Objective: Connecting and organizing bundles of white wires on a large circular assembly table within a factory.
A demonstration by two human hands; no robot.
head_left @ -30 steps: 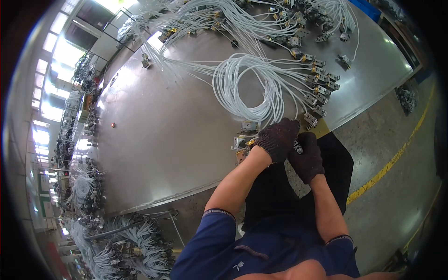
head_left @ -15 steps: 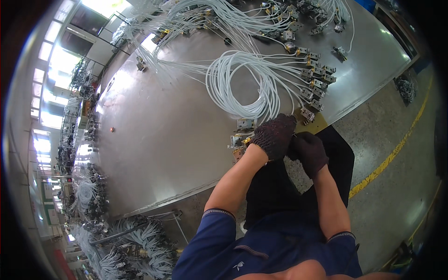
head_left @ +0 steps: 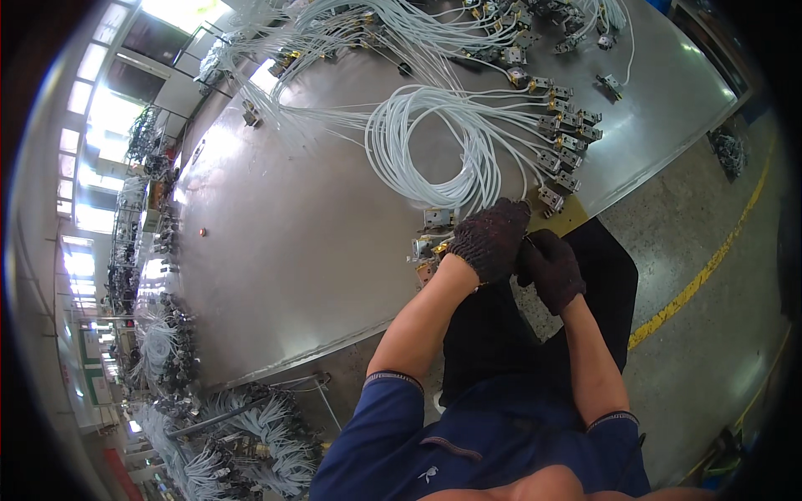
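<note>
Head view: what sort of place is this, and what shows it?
Likely a factory workshop: a white coil with metal fittings, a big metal table, and a yellow floor stripe.

White cables (head_left: 479, 160) lie coiled on the table (head_left: 284, 234).

on the table (head_left: 284, 234), the cable coil (head_left: 480, 159) lies with its row of connectors (head_left: 571, 138) to the right, and a larger cable bundle (head_left: 401, 25) lies behind it. the left hand (head_left: 493, 240) is at the near side of the coil, between some other connectors (head_left: 428, 246) on its left and the right hand (head_left: 553, 271) on its right. at the table's edge, a flat plate (head_left: 570, 220) lies beyond the right hand, while more cables (head_left: 271, 434) are before the table, to the left.
</note>
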